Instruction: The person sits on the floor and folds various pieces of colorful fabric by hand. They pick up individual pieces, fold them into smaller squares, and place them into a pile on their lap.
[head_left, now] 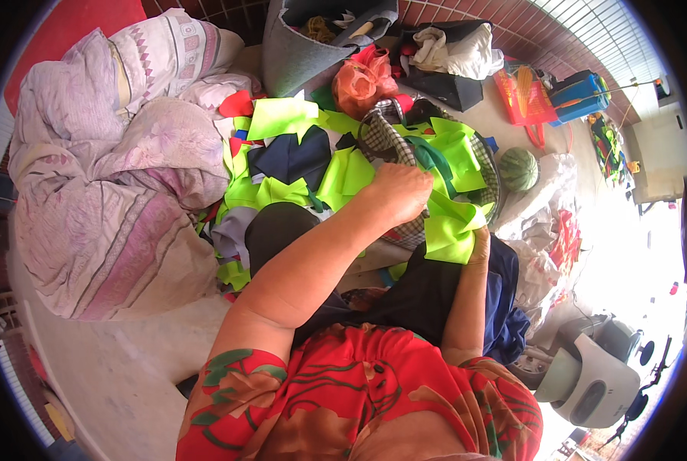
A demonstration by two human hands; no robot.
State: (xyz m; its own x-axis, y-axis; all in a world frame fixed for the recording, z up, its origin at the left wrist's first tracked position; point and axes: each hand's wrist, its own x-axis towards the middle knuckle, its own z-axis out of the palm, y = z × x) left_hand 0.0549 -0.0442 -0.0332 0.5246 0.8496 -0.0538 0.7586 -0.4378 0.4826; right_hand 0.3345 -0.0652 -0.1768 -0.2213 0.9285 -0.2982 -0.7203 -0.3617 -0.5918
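My left hand [406,194] is closed in a fist at the near rim of a black-and-white checked cloth bag [390,139]; what its fingers hold, if anything, is hidden. My right hand [479,247] grips the edge of a neon yellow-green cloth piece [451,229], its fingers partly behind the cloth. More neon pieces [460,155] and a dark green strip [433,163] lie inside the bag. Left of the bag spreads a heap of scraps, with neon cloth [283,117], navy cloth [291,157] and some red and grey bits.
A big patterned cloth bundle [140,184] fills the left side. Behind the scraps stand a grey felt bin [301,58] and a red plastic bag [365,81]. To the right are a watermelon [519,170], white plastic sheeting [539,215] and a grey-white machine [599,380].
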